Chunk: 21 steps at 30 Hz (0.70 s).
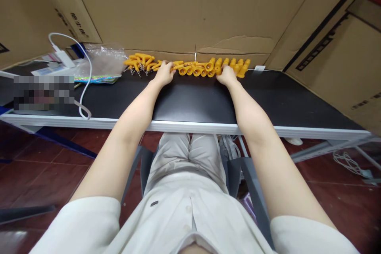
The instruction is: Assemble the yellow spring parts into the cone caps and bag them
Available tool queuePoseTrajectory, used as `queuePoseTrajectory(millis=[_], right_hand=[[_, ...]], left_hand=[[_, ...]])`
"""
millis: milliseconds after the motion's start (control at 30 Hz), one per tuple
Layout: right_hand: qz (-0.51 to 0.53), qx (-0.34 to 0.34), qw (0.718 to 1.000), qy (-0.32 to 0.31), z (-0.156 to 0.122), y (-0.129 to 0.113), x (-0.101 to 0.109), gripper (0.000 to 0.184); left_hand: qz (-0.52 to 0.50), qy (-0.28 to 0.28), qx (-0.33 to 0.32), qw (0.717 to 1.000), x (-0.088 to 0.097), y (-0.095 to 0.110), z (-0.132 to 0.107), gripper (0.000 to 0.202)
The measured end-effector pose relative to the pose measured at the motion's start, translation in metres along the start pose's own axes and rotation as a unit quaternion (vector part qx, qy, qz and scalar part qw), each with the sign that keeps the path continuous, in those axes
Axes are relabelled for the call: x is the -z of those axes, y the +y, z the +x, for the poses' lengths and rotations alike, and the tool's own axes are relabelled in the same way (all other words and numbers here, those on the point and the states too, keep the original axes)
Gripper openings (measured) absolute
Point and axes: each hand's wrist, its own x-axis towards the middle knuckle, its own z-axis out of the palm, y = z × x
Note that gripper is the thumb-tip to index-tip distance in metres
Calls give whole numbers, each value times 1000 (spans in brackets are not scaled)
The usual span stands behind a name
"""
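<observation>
Here one view looks out from the seated person's (187, 184) head, forward and steeply down. The pale shirt (160, 222) looms close at six o'clock; the black tabletop (193, 97) and cardboard wall (184, 8) lie farther off towards twelve.

From the wearer's seat, the cone-shaped cups (197, 72) at twelve o'clock are orange-yellow, as are the handles (144, 56) at eleven, whose coils (139, 72) look silvery, though too small to be sure. The tabletop (193, 99) is plain black with a silver-grey edge (193, 127); the cardboard (149, 8) behind is brown. At ten, a packet (102, 79) shows blue, green and yellow. The shirt (166, 214) is off-white.
</observation>
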Motion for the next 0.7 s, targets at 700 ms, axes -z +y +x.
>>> queuePoseTrajectory(millis=[700], right_hand=[[-45, 114, 986, -112, -21, -68, 47, 47]], left_hand=[[34, -46, -52, 997, 5, 20, -10, 37]])
